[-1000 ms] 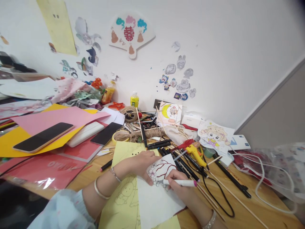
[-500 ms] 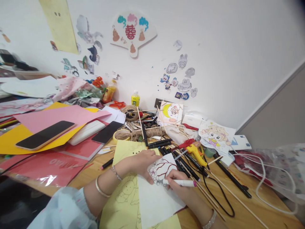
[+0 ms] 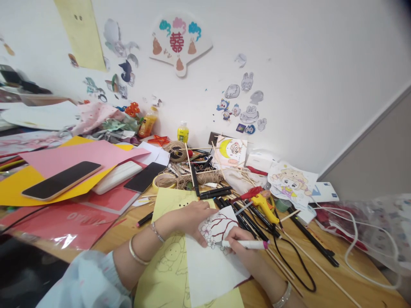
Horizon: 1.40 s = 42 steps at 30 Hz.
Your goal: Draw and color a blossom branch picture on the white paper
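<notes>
Head; right hand [image 3: 245,255]: grip pinching marker [image 3: 255,244]; left hand [image 3: 193,220] (grip unclosed) on blossom drawing [image 3: 215,267]

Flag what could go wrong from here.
The white marker in the right hand points toward the left hand close by, so a slip might ink it. Ink may bleed through the white paper onto the yellow sheet beneath. The loose black pens beside the paper could roll if bumped.
</notes>
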Available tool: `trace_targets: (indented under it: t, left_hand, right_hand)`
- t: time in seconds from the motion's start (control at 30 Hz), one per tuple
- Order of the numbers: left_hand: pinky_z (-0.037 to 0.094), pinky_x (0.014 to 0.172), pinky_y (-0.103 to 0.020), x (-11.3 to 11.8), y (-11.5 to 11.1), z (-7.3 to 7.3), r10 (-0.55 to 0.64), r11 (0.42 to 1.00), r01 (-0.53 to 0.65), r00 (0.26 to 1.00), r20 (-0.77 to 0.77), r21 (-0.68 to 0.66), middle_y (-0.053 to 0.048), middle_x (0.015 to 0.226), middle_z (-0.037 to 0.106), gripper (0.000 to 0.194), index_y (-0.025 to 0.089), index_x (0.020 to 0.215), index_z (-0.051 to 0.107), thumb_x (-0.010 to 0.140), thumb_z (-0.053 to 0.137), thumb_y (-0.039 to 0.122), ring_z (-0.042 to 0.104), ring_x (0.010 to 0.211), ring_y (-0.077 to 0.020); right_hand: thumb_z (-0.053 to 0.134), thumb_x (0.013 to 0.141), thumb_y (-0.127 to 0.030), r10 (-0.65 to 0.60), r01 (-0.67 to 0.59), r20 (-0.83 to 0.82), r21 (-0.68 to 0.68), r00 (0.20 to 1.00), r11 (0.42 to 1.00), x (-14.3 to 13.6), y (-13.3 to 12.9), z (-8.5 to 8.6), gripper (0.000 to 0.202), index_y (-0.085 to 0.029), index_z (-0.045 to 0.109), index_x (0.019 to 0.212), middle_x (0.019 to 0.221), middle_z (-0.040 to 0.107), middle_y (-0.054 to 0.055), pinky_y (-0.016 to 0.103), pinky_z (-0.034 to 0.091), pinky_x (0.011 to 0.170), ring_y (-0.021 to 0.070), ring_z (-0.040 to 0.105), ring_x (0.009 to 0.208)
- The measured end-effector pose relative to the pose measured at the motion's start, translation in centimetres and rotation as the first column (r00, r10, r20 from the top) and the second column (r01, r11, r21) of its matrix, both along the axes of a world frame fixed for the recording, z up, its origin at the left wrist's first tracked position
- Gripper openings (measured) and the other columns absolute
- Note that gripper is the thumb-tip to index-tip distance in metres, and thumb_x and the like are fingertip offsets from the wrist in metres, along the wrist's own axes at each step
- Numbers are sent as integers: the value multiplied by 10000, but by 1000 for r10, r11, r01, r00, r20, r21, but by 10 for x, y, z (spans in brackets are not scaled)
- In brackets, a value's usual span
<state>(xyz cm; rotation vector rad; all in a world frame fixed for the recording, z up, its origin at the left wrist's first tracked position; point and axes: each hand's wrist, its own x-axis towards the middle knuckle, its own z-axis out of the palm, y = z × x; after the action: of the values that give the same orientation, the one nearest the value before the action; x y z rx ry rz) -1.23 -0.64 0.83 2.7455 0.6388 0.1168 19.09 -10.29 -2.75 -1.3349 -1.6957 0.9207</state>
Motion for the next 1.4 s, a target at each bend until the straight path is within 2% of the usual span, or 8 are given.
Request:
trace_targets:
  t: [0.23,0.93,1.23,1.4]
  left_hand:
    - [399,796,-325,0,-1,1,2,1000,-2,1000,1,7,-68,993,513,855,241,1278,413,570,688,632,502,900,-261]
    - [392,797,-315,0,0,0,0,1000,1,1000,-10,14,-71,1014,506,846,234,1280,402,581,690,615,492,912,-258]
    - [391,786,-313,0,0,-1,0,999,0,1000,-1,38,-64,976,510,832,232,1265,421,577,692,613,501,881,-252]
    - [390,788,-313,1,0,0,6,1000,-6,1000,-10,28,-61,976,513,835,242,1276,410,582,686,615,501,886,-251]
  right_hand:
    - [470,731,-202,42,-42,80,-14,996,999,-1,-1,1,200,-206,478,532,543,563,-6,266,388,569,156,530,565]
    - [459,710,-188,20,-17,44,-65,999,998,-1,0,-1,188,-204,476,524,535,552,-7,259,377,556,149,511,552]
    - [504,740,-263,83,-81,56,-42,995,996,-1,0,-3,143,-181,565,639,612,598,13,267,400,575,170,561,604]
    - [480,745,-230,58,-58,99,-8,993,998,-2,0,0,185,-188,527,571,584,575,3,259,392,581,157,542,594]
